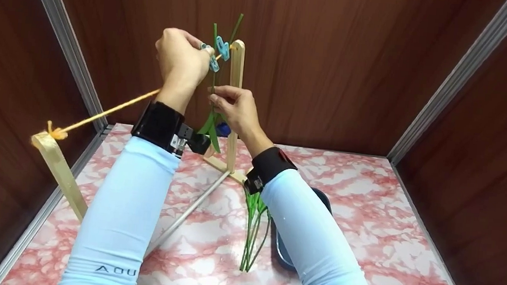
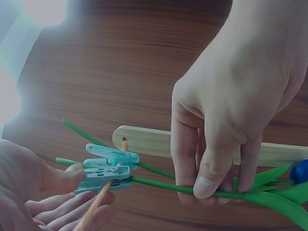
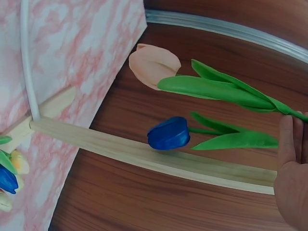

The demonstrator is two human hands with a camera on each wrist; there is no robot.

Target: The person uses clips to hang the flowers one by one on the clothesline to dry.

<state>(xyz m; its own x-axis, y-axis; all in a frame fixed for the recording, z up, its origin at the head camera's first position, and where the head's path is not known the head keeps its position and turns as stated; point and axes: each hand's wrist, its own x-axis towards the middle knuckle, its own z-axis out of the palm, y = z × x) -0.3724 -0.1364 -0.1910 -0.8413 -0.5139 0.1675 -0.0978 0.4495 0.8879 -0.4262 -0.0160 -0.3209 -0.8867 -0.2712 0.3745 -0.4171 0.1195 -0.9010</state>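
Observation:
My left hand [image 1: 182, 58] pinches a light blue clothespin [image 2: 103, 174] between thumb and fingers at the orange cord [image 1: 109, 110]. The green stem [image 2: 161, 184] of a pale pink artificial tulip [image 3: 154, 66] passes through that clothespin; whether its jaws press on the stem I cannot tell. Just below, my right hand [image 1: 238, 109] pinches the same stem above its leaves, the bloom hanging down. Beside it, nearer the wooden post [image 1: 238, 67], a second light blue clothespin [image 2: 115, 154] sits on the cord. A blue tulip [image 3: 168, 133] hangs there, its stem partly behind my right hand.
Several tulips with green stems [image 1: 251, 243] lie on the pink-and-white marbled table [image 1: 338, 278], beside a dark blue tray [image 1: 284, 255] partly under my right sleeve. A pale rod [image 1: 192, 207] joins the stand's base. The cord's near end is tied to another wooden post [image 1: 60, 171].

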